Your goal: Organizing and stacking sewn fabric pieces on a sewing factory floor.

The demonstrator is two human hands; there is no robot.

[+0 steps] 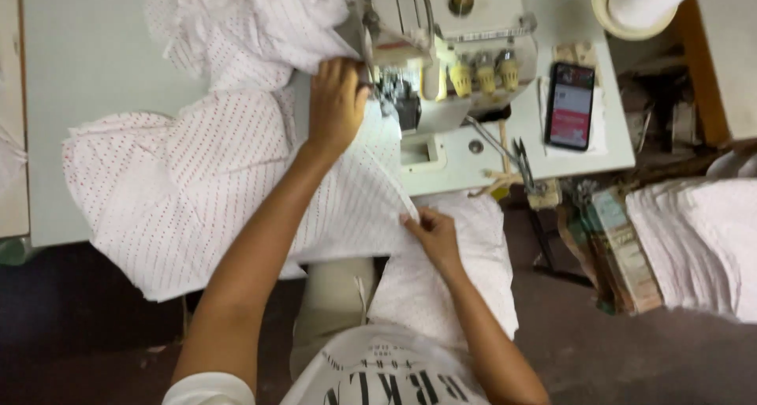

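Note:
A white fabric with small red dots (pixel 197 168) is spread over the sewing table (pixel 87 50) and hangs over its front edge. My left hand (pixel 335 105) lies flat on the cloth, pressing it right beside the needle area of the cream sewing machine (pixel 441 42). My right hand (pixel 432 235) pinches the fabric's near edge at the table's front, just below the machine. More of the same cloth is bunched behind the machine at the top (pixel 252 18).
A phone with a lit screen (pixel 571 105) lies on the table right of the machine, with scissors (pixel 522 164) near the edge. A stack of white fabric pieces (pixel 698 243) sits at the right. A large thread cone (pixel 639 3) stands top right.

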